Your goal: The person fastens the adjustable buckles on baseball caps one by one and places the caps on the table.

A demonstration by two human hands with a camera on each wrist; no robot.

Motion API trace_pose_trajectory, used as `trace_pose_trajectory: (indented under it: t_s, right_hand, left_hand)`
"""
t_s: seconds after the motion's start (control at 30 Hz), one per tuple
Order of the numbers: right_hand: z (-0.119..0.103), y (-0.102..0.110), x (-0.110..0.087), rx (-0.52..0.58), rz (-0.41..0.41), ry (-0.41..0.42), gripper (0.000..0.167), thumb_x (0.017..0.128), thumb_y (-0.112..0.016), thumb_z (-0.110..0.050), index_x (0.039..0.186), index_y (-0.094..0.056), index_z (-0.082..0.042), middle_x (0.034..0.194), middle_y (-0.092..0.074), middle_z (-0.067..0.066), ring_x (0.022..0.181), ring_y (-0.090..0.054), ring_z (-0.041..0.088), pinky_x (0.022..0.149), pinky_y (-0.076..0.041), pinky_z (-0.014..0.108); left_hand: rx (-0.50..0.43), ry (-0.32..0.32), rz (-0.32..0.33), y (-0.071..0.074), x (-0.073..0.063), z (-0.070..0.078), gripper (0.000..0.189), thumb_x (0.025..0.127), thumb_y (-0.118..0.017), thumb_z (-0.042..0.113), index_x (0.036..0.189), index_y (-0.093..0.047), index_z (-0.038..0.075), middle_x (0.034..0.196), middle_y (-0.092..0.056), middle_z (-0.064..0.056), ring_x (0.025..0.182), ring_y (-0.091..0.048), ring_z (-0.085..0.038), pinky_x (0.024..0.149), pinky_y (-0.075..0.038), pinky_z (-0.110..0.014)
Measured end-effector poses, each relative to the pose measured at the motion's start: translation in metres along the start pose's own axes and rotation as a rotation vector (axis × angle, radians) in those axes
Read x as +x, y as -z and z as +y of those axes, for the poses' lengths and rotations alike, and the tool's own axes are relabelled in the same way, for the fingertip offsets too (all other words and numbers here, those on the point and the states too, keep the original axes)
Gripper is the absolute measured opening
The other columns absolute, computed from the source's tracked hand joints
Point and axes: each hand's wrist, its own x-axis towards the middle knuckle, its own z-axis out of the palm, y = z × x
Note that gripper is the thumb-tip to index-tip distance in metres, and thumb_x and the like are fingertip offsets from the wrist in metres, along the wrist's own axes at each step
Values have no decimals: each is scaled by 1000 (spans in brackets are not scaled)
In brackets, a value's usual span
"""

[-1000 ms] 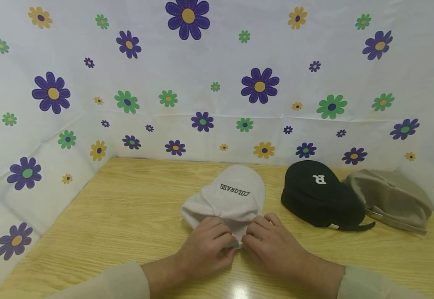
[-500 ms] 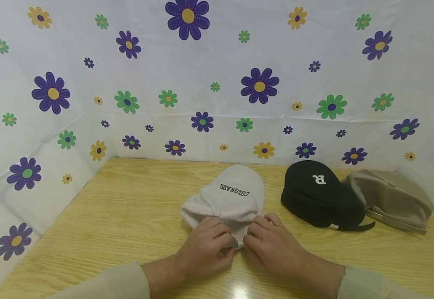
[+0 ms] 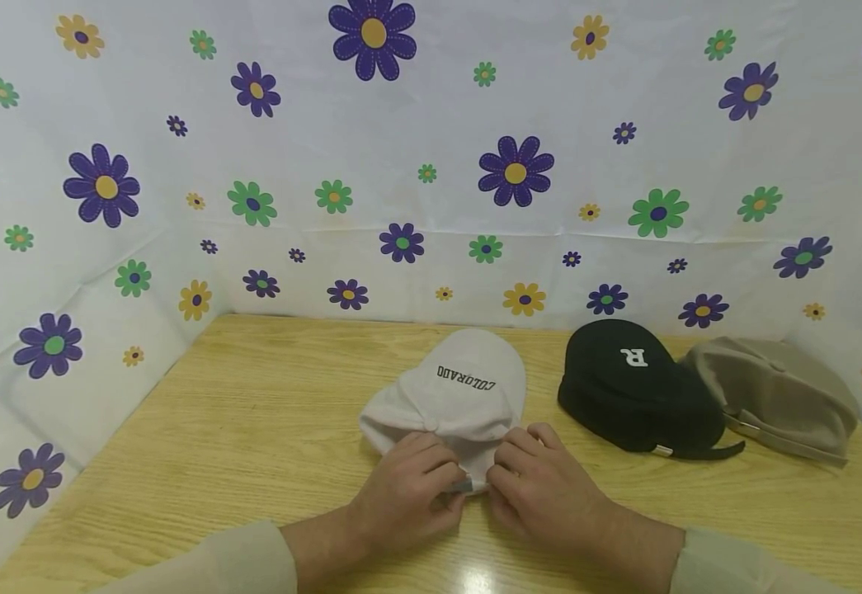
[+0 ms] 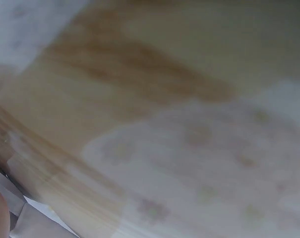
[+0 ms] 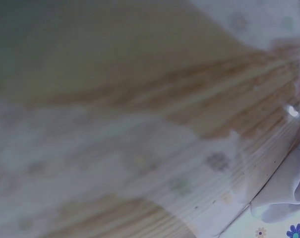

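Observation:
A whitish baseball cap (image 3: 468,371) with dark COLORADO lettering lies on the table, its back opening toward me. My left hand (image 3: 408,487) pinches the cap's back strap close to a small greyish buckle (image 3: 462,486). Just to the right, my right hand (image 3: 542,483) pinches the strap's other side, leaving a narrow gap between the hands. Both sets of fingertips are partly hidden behind the knuckles. In the right wrist view, pale cap fabric (image 5: 283,193) shows at the lower right edge, and the left wrist view has some pale fabric (image 4: 35,223) in its lower left corner.
A black cap (image 3: 624,396) with a white R sits right of the hands, its strap end sticking out. Against it lies a brown cap (image 3: 787,388). The wooden table (image 3: 267,412) backs onto a white flower-patterned cloth (image 3: 431,107).
My right hand has shifted slightly to the right, widening the gap by the buckle a little. The left hand and all the caps stay nearly in place.

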Motion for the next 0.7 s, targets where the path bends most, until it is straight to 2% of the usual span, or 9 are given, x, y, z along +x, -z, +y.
trace_pose_trajectory:
  t_s: [0.33, 0.7]
  right_hand:
    - [1, 0, 0, -15, 18, -5, 11, 76, -69, -20, 74, -59, -18, 78, -52, -5, 81, -48, 17, 76, -38, 35]
    - [1, 0, 0, -29, 11, -21, 10, 77, -62, -21, 71, -55, -18, 76, -50, -5, 80, -46, 17, 76, -37, 35]
  left_hand:
    - [1, 6, -1, 0, 0, 0, 21, 63, -78, 10, 79, -65, 16, 80, -62, 8, 79, -58, -10, 76, -48, -24]
    - [0, 8, -7, 0, 0, 0, 21, 63, -78, 10, 80, -66, 16, 81, -63, 8, 79, -59, -10, 77, -48, -24]
